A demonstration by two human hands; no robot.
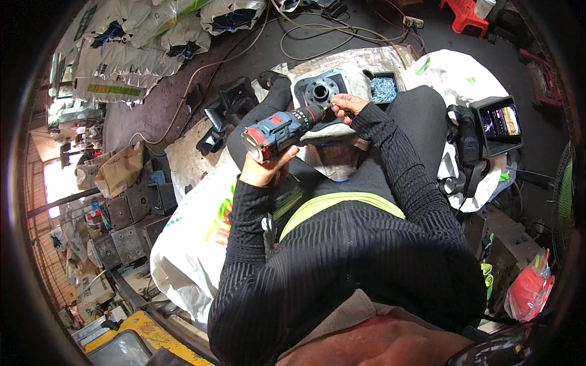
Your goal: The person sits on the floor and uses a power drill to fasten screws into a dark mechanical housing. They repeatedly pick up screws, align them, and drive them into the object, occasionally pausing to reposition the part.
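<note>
My left hand is closed round the grip of a cordless drill, blue-grey and black with red parts. The drill's nose points up and to the right. Right at its tip is my right hand, thumb and fingers pinched together; whatever is between them is too small to make out. Just beyond the drill's nose, between my knees, a dark part with a round holed flange sits on a squarish base. Beside it, past my right hand, stands a black bin with many small silvery-blue screws in it.
Black plastic parts lie on the floor at the left. White sacks flank me on both sides. A lit screen in a black box stands at the right. Hoses loop across the far floor towards a red stool.
</note>
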